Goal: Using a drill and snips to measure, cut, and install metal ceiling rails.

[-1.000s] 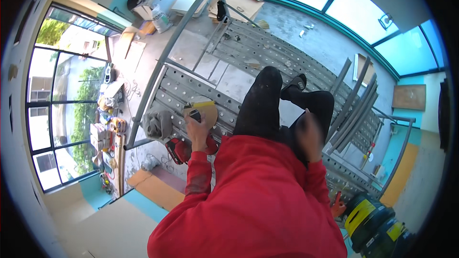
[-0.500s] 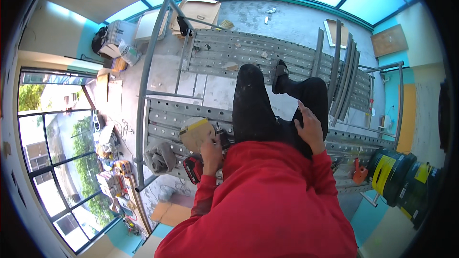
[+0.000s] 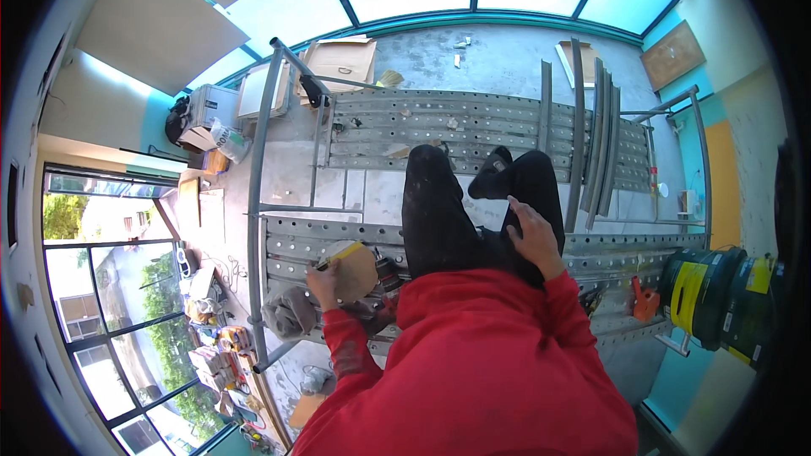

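My left hand (image 3: 323, 284) is at the left edge of a tan piece (image 3: 351, 279) with a yellow strip on the steel plank, fingers closed round a small item there that I cannot make out. Just right of it stands a red-and-black cordless tool (image 3: 387, 285), partly covered by my clothing. A crumpled grey cloth (image 3: 290, 314) lies below and left of that hand. My right hand (image 3: 530, 230) rests on my right thigh (image 3: 534, 186), fingers extended and holding nothing.
I sit on a perforated scaffold plank (image 3: 625, 245) inside tube railings (image 3: 267, 110). A second plank (image 3: 456, 105) bears loose metal channels (image 3: 600, 143). Right are green-and-yellow canisters (image 3: 688, 295) and an orange tool (image 3: 644, 302). Floor clutter (image 3: 211, 355) lines the left window.
My left hand has shifted leftward from beside the cordless tool to the tan piece's left edge. My right hand stays on my thigh. The view has shifted, with the scaffold now appearing straighter.
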